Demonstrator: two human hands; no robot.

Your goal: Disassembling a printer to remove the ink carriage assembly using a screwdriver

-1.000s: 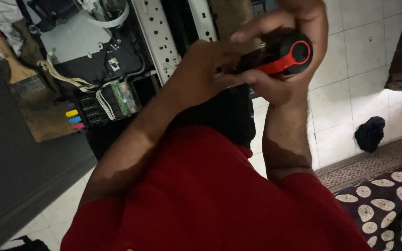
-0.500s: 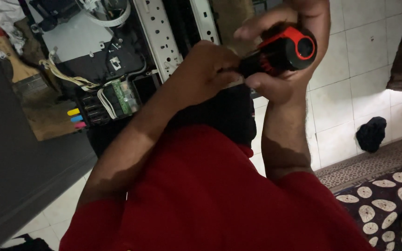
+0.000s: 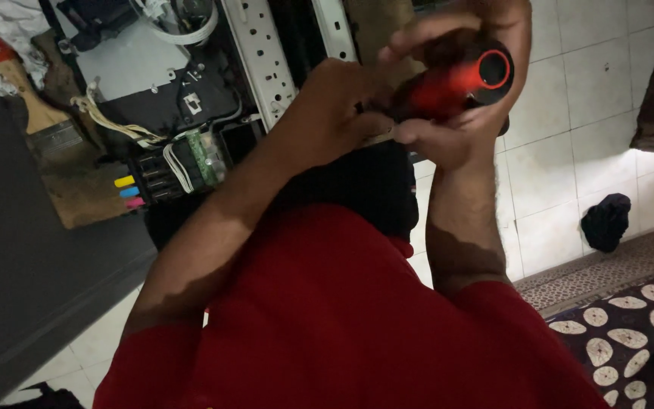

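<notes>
The opened printer (image 3: 183, 129) crowds the far left, loose wires (image 3: 107, 121) and a brush (image 3: 35, 113) beside it. Bare floor tiles (image 3: 592, 83) lie open at far right, apart from a dark cloth (image 3: 605, 221).

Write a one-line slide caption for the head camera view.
Both hands, left hand and right hand, grip a red-and-black tool handle above an opened printer on a tiled floor.

Upper left of your frame: opened printer (image 3: 168, 98) with exposed circuit board (image 3: 204, 160), yellow, blue and pink ink tabs (image 3: 129, 192), paintbrush (image 3: 28, 98). Right: dark cloth (image 3: 605, 221) on white tiles; patterned rug (image 3: 630, 333) lower right.
</notes>
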